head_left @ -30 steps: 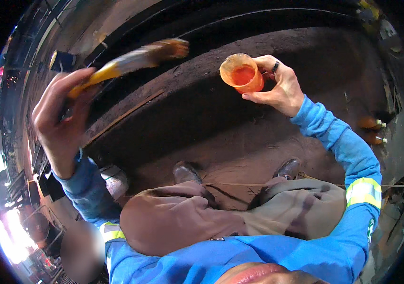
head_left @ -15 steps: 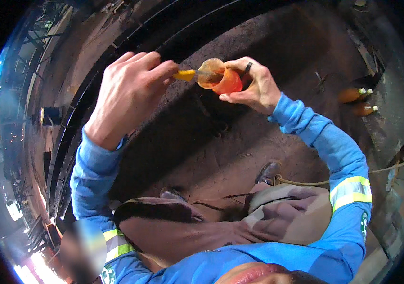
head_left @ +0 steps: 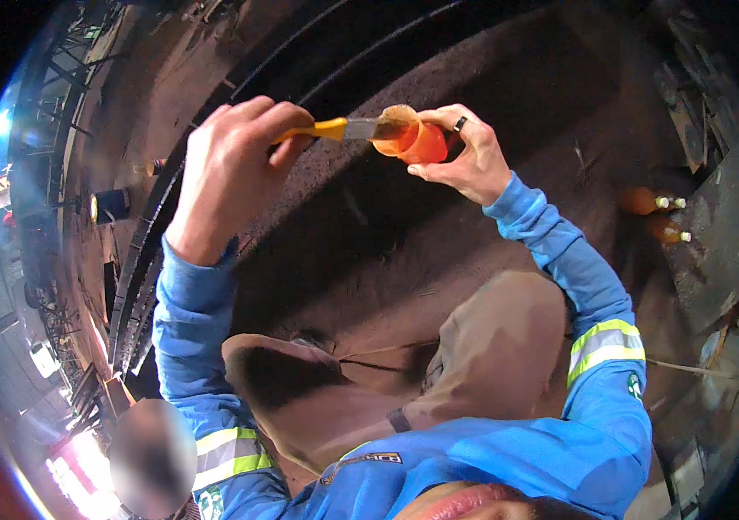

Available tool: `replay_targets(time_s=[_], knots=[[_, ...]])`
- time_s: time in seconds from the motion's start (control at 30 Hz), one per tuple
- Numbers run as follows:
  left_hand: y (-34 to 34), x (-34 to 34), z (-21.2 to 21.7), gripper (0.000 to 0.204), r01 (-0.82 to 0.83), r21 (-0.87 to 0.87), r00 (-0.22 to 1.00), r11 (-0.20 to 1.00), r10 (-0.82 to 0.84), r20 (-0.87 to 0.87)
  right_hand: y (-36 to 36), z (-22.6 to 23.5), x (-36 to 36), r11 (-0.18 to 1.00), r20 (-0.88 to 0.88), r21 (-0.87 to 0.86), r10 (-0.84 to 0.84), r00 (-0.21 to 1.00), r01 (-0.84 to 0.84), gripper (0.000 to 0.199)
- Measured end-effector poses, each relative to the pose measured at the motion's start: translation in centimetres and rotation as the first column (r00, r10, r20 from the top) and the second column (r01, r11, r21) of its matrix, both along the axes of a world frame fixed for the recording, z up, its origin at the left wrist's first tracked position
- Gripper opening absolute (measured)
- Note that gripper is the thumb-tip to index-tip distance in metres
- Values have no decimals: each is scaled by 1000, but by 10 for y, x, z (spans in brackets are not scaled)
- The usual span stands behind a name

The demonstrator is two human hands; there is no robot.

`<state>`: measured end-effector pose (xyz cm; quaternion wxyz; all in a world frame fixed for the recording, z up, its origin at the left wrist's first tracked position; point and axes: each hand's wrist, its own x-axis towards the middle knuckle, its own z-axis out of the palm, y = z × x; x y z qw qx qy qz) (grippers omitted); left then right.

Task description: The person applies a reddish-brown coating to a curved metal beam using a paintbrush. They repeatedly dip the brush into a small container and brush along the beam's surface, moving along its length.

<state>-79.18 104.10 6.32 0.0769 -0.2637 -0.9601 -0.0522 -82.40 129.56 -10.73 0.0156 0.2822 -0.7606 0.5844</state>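
In my left hand [head_left: 235, 169], fingers closed around its yellow handle, is a flat paintbrush [head_left: 328, 129]. Its metal ferrule points right, and the bristles reach into the mouth of a small translucent cup [head_left: 428, 147]. My right hand [head_left: 472, 160], with a dark ring on one finger, grips that cup from the right side. The cup is tilted with its mouth toward the brush and looks orange-red, as if holding paint or another coloured liquid. The bristle tips are partly hidden inside it.
Long dark curved beams [head_left: 300, 87] run beyond my left hand. Two bottles of amber liquid [head_left: 642, 201] with white caps lie at the right beside a grey plate [head_left: 725, 238]. A dark can [head_left: 110, 206] stands left. A blurred person [head_left: 153, 459] is at lower left.
The brush has drawn slightly out of the cup, so more of its ferrule and handle shows. The cup's mouth faces me more. My right knee has risen, and the view has shifted a little.
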Motion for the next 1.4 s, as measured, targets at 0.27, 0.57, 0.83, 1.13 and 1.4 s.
replay_targets(time_s=[0.27, 0.57, 0.83, 1.13, 1.4], knots=[[37, -27, 24, 16, -4, -2, 994, 1000, 4, 112, -3, 33, -24, 996, -26, 16, -91, 995, 92, 58], [-45, -55, 58, 10, -86, 372, 981, 924, 14, 192, -28, 75, -30, 936, -69, 129, -320, 945, 327, 60], [-125, -26, 187, 13, -222, 387, 911, 895, 48, 410, -129, 254, 25, 838, 88, 331, -485, 870, 434, 56], [-190, 10, 282, 17, -520, 527, 728, 672, 25, 685, -193, 363, 42, 833, 152, 349, -503, 851, 430, 58], [-188, 15, 306, 16, -541, 620, 774, 568, 49, 631, -208, 401, 38, 849, 183, 327, -488, 854, 415, 61]])
